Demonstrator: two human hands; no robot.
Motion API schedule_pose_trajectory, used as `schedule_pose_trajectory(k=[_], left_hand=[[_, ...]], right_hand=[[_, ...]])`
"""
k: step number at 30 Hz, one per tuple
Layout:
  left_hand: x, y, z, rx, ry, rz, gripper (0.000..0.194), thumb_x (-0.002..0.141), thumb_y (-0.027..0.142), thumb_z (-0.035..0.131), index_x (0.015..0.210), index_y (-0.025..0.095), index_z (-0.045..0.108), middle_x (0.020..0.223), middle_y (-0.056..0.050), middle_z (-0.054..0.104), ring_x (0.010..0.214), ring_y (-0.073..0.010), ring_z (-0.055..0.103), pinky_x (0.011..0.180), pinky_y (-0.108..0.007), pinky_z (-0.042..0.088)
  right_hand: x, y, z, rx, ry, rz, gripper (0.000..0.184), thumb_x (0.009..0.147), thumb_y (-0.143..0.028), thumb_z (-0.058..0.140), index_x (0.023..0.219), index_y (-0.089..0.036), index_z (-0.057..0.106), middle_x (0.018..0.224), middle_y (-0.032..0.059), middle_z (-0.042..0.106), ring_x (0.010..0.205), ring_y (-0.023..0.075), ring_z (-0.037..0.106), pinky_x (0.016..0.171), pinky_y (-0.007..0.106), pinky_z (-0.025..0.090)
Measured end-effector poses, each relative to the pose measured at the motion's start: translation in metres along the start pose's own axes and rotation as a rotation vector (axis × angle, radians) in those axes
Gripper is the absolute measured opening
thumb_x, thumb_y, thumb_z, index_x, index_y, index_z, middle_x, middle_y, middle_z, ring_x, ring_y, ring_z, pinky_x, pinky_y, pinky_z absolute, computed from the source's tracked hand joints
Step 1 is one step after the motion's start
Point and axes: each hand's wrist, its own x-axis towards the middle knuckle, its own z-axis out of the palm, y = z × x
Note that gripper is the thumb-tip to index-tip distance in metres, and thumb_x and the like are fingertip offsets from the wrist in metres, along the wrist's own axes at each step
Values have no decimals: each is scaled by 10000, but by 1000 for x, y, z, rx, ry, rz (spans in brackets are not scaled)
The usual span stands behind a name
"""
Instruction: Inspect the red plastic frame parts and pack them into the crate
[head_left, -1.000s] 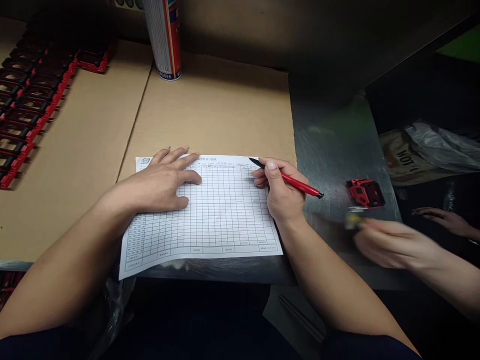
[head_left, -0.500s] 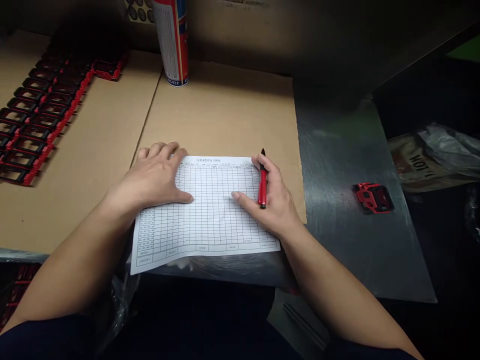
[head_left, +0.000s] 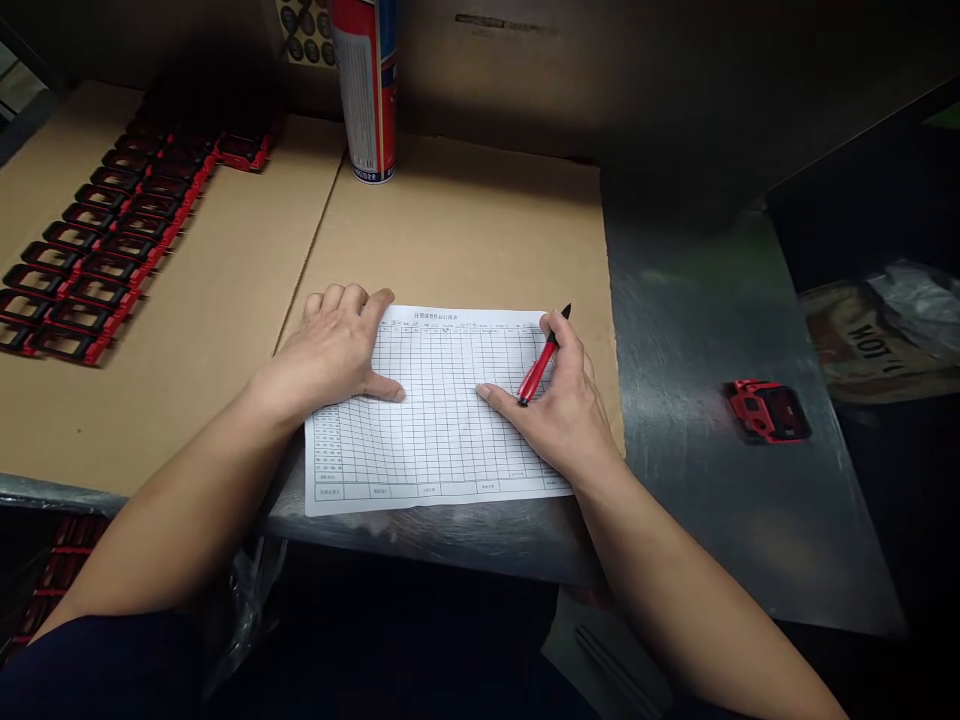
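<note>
A printed form with a grid lies on the cardboard-covered bench, its near edge over the bench front. My left hand rests flat on the form's upper left corner, fingers stretched out. My right hand lies on the form's right side and holds a red pen with a black tip between thumb and fingers, the tip pointing up and away from me.
Rows of red-and-black plastic frames fill the cardboard at far left. A spray can stands at the back. One red-and-black part lies on the metal plate at right. A plastic-wrapped bag lies beyond it.
My right hand turned the pen from lying across to the right round to tip-up, and settled on the sheet. Another person's hands at right have left the view. The view shifted left.
</note>
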Motion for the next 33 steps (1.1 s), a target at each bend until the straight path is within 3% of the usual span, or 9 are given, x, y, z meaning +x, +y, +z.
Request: schedule_pose_trajectory(k=[5, 13, 19, 24, 33], left_hand=[[3, -8, 3, -45, -4, 15, 1112, 664, 734, 765, 1519, 174, 326, 1417, -214, 449, 1333, -442, 380, 1136, -538, 283], [2, -31, -5, -23, -137, -41, 1041, 681, 672, 760, 1530, 227, 355, 1632, -196, 263, 1506, -447, 205, 1214, -598, 174], [1, -26, -10, -63, -189, -51, 1104, 690, 635, 754, 1577, 192, 269, 1675, -180, 209, 1553, -394, 149, 1254, -545, 181], [1, -27, -10, -57, -191, -56, 1098, 688, 623, 756, 1570, 168, 286, 1678, -174, 213, 1555, -390, 154, 1258, -544, 196], [1, -28, -8, -54, -182, -55, 1106, 692, 649, 745, 1574, 166, 284, 1677, -176, 216, 1554, -397, 152, 1259, -548, 195]], right_hand=[[0, -2, 0, -24, -45, 19, 1114, 717, -576, 828, 1586, -263, 205, 1587, 160, 384, 1491, 423, 318, 1197, 667, 303], [1, -4, 0, -8, -69, 36, 1107, 711, -544, 837, 1582, -248, 221, 1567, 164, 400, 1457, 448, 364, 1215, 696, 232], [1, 1, 1, -29, -46, 17, 1090, 702, -565, 836, 1573, -260, 257, 1510, 163, 445, 1385, 462, 430, 1154, 698, 327], [2, 2, 2, -11, -50, 39, 1113, 682, -557, 850, 1571, -240, 259, 1525, 173, 428, 1389, 475, 421, 1164, 714, 288], [1, -1, 1, -25, -46, 32, 1109, 708, -542, 841, 1580, -203, 245, 1528, 201, 431, 1403, 488, 399, 1162, 703, 316]])
